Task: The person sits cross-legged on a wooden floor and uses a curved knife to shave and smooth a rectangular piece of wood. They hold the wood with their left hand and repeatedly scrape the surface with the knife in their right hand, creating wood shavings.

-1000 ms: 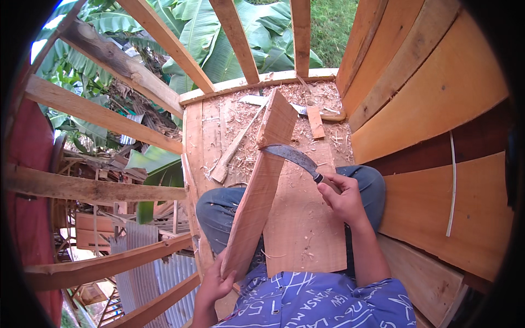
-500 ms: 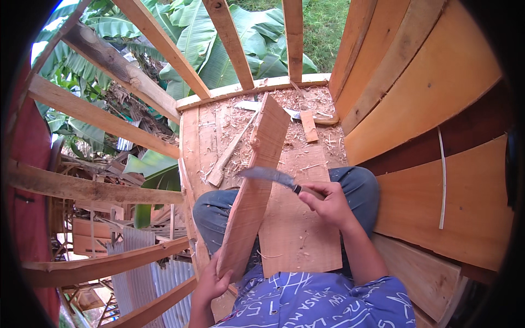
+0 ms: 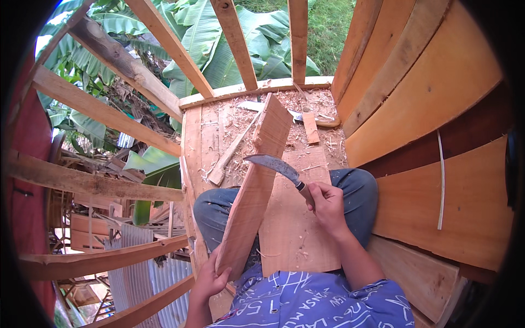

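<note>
My left hand (image 3: 212, 277) grips the near lower corner of a long wooden board (image 3: 252, 192), which stands tilted on its edge and slopes away from me. In my right hand (image 3: 326, 206) is a knife (image 3: 277, 167) with a curved grey blade and a wooden handle. The blade reaches leftward over the tilted board's upper edge; I cannot tell whether it touches the wood. Beneath, a second wide plank (image 3: 299, 229) lies flat between my legs, with a few shavings on it.
Wood shavings (image 3: 322, 104) litter the plank floor ahead. There lie a wooden stick (image 3: 223, 165), a small wood block (image 3: 310, 128) and a long blade with a wooden handle (image 3: 326, 122). Slatted beams (image 3: 98, 183) stand at left; a board wall (image 3: 437, 208) rises at right.
My right hand has tilted the knife, so its handle now points lower toward me and the blade slants up to the left. The board and my left hand have hardly moved.
</note>
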`<state>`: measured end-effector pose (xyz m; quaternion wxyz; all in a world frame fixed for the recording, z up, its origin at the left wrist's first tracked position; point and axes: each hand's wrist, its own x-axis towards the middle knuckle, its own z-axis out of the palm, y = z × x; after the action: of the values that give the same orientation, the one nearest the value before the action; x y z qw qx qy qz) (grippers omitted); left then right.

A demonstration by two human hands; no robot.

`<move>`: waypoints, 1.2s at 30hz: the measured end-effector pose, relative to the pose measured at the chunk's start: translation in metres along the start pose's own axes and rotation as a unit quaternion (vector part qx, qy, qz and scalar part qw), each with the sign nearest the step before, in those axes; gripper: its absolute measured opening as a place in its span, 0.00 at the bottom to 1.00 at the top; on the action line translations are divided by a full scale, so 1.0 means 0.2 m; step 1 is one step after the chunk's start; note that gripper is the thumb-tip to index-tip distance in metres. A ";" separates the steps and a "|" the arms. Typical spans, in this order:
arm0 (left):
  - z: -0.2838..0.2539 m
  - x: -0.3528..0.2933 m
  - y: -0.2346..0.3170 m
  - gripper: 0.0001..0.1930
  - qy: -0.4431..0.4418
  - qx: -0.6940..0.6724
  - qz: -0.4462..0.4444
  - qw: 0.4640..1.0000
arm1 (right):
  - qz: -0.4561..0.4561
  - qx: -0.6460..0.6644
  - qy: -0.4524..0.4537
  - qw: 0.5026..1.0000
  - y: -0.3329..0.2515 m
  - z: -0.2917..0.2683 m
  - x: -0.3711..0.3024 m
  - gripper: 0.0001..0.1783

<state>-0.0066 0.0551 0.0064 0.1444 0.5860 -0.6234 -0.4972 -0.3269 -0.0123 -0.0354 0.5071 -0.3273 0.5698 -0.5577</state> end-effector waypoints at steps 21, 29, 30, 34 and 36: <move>-0.02 0.00 -0.03 0.37 -0.006 -0.019 -0.016 1.000 | 0.051 0.082 0.024 0.995 -0.02 0.00 -0.04 0.14; -0.01 0.00 -0.04 0.34 0.014 -0.010 -0.003 1.000 | 0.015 0.005 -0.051 0.999 0.00 0.01 -0.13 0.15; -0.01 0.00 -0.04 0.34 0.017 -0.014 -0.003 1.000 | 0.012 0.079 0.000 0.997 0.01 0.02 -0.10 0.15; -0.01 0.00 -0.07 0.36 0.018 -0.013 -0.004 1.000 | -0.017 -0.054 -0.032 0.998 0.00 0.04 -0.07 0.14; -0.02 0.01 -0.07 0.36 0.010 -0.016 -0.012 1.000 | -0.090 -0.152 -0.078 0.981 0.03 0.04 -0.13 0.14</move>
<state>0.0044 0.0538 -0.0045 0.1537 0.5963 -0.6067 -0.5028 -0.3115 0.0103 -0.0345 0.4422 -0.4933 0.5749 -0.4802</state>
